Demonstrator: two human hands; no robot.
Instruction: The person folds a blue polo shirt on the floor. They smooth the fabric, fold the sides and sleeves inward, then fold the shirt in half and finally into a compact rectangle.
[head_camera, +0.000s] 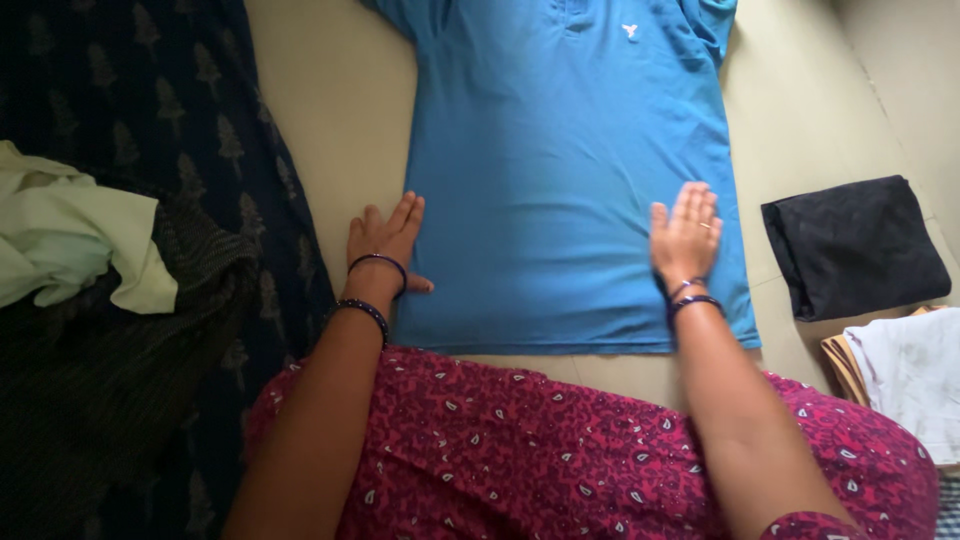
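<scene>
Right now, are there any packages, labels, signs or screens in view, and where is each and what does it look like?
No packages, signs or screens in view.
Small white emblem: on the chest of the blue polo shirt spread flat; a tiny bird-like shape.
The left hand rests at the shirt's edge, the right hand lies flat on it.

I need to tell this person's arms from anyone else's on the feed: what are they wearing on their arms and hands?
Both forearms are bare. The left hand has two dark beaded bangles at the wrist; the right hand has two similar dark bangles, plus a thin ring on one of its fingers. A magenta patterned garment covers the lap below.
</scene>
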